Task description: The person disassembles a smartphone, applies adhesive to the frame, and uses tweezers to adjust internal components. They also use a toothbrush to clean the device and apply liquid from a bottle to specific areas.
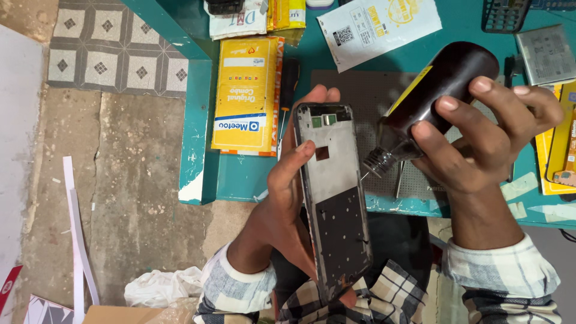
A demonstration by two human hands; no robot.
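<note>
Plaid sleeves [384, 294] fill the bottom edge, cuffs at both wrists. Left hand [288, 198] grips a phone frame [333, 192], fingers wrapped round its left edge, fingertips showing at the top; frame stands upright over the lap, open side to the camera, grey metal plate in the upper half, dark panel below. Right hand [486, 138] is closed round a dark brown bottle [444, 90] with a yellow label, tilted down to the left, its clear nozzle [379, 161] just beside the frame's right edge; cannot tell if the thin tip touches. Behind both, a teal table [198, 120] carries a grey work mat [372, 96] under the bottle. Left of the mat lies a screwdriver [288, 90], then a yellow box [246, 90]. Far edge: white printed pouch [378, 24], a flat grey battery [546, 54] at right, yellow packets [558, 144] beside the right hand. Floor at left is bare concrete with patterned tiles [108, 48] further off, white cloth [162, 285] near the knee.
</note>
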